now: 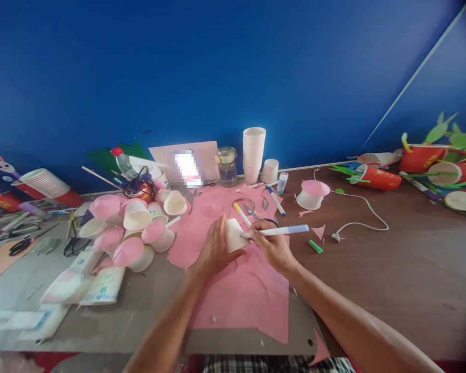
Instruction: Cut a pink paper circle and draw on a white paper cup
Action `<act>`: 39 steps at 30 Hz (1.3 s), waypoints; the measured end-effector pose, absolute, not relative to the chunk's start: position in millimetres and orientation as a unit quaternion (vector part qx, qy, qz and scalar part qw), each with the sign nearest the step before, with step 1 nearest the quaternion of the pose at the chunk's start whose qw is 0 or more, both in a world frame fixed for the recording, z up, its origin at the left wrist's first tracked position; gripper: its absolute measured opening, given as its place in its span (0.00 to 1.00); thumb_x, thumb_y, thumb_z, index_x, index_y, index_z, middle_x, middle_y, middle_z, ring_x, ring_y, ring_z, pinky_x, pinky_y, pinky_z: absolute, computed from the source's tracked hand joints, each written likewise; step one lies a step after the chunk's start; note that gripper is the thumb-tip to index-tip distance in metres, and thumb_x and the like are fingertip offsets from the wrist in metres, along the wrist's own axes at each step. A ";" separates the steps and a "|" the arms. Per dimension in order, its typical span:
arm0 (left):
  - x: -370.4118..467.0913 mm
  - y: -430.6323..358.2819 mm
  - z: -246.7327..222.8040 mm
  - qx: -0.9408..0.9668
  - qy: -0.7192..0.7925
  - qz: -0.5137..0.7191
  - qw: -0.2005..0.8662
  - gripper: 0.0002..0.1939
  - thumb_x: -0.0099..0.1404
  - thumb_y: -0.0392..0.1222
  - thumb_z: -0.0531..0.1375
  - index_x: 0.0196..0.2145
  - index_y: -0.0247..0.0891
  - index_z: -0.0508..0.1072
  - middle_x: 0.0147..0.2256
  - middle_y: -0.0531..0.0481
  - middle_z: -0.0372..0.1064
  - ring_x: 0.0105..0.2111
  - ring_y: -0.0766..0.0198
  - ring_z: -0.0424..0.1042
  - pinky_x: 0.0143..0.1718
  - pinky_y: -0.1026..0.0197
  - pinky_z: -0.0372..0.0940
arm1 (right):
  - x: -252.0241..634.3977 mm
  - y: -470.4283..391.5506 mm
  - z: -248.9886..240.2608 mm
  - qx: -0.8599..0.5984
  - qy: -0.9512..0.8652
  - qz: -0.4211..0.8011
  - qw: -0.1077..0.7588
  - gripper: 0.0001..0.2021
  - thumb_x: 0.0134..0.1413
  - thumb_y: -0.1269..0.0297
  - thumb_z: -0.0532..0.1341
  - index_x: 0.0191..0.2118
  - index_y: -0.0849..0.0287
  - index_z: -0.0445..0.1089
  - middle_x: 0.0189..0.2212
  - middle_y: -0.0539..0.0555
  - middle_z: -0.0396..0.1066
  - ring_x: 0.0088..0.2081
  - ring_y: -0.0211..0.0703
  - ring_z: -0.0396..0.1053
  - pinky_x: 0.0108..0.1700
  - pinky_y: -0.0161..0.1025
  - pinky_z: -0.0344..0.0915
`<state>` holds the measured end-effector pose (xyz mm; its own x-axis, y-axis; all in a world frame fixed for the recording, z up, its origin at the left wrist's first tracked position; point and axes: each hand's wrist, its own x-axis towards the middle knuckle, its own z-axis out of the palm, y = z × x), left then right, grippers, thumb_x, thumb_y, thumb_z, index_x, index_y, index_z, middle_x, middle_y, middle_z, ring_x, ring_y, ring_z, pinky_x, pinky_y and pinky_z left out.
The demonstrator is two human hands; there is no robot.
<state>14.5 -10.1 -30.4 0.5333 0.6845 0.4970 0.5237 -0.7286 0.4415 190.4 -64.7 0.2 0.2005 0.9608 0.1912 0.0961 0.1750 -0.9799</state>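
Observation:
My left hand is closed around a white paper cup, which lies tilted over the pink paper. In my right hand is a marker with a white barrel and a bluish end, its tip at the side of the cup. Whether the cup bears any drawing is too small to tell. A small green cap lies to the right of my right hand. Just beyond my hands are scissors, a yellow-and-white marker and a blue-and-white marker.
Several paper cups with pink tops crowd the left. At the back stand a cup stack, a jar and a lit phone. A pink-topped cup, a white cable and red cups are at right.

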 end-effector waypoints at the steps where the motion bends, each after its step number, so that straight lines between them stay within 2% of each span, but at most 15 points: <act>1: 14.5 -10.1 -30.8 0.867 0.349 0.335 0.118 0.51 0.56 0.64 0.58 0.64 0.36 0.37 0.56 0.29 0.56 0.56 0.42 0.60 0.53 0.40 0.61 | 190.3 -65.0 0.5 -0.519 -0.509 0.378 0.573 0.07 0.52 0.64 0.55 0.26 0.58 0.64 0.19 0.46 0.57 0.23 0.36 0.56 0.25 0.34 0.53; 10: 14.7 -8.9 -31.7 0.865 0.351 0.338 0.120 0.51 0.55 0.65 0.58 0.64 0.35 0.39 0.55 0.30 0.57 0.56 0.43 0.61 0.52 0.42 0.62 | 189.8 -65.8 4.3 -0.515 -0.490 0.405 0.575 0.07 0.51 0.64 0.55 0.25 0.57 0.63 0.17 0.45 0.55 0.21 0.35 0.53 0.23 0.34 0.50; 19: 14.4 -8.3 -32.8 0.872 0.341 0.339 0.093 0.52 0.56 0.65 0.57 0.64 0.34 0.35 0.54 0.28 0.58 0.55 0.44 0.62 0.52 0.43 0.62 | 190.5 -65.8 3.5 -0.511 -0.500 0.415 0.563 0.07 0.52 0.63 0.56 0.26 0.57 0.63 0.17 0.45 0.54 0.21 0.35 0.52 0.23 0.34 0.49; 28: 13.9 -8.7 -33.1 0.875 0.352 0.322 0.083 0.53 0.56 0.66 0.57 0.65 0.34 0.34 0.57 0.26 0.55 0.56 0.41 0.61 0.52 0.42 0.62 | 194.0 -69.0 9.5 -0.502 -0.504 0.447 0.541 0.08 0.47 0.66 0.56 0.20 0.57 0.62 0.15 0.45 0.51 0.21 0.34 0.50 0.23 0.34 0.47; 34: 14.2 -8.1 -33.2 0.865 0.359 0.330 0.117 0.53 0.55 0.66 0.57 0.64 0.34 0.36 0.55 0.28 0.57 0.57 0.42 0.60 0.53 0.43 0.61 | 192.0 -68.8 7.3 -0.494 -0.465 0.454 0.577 0.08 0.49 0.62 0.58 0.24 0.58 0.64 0.15 0.44 0.53 0.20 0.34 0.50 0.23 0.34 0.48; 39: 14.4 -7.1 -32.8 0.867 0.344 0.340 0.122 0.52 0.56 0.65 0.58 0.64 0.33 0.37 0.55 0.29 0.58 0.56 0.43 0.61 0.53 0.43 0.61 | 191.2 -68.3 4.8 -0.495 -0.488 0.432 0.574 0.07 0.50 0.63 0.58 0.24 0.58 0.64 0.17 0.45 0.54 0.21 0.35 0.52 0.24 0.34 0.50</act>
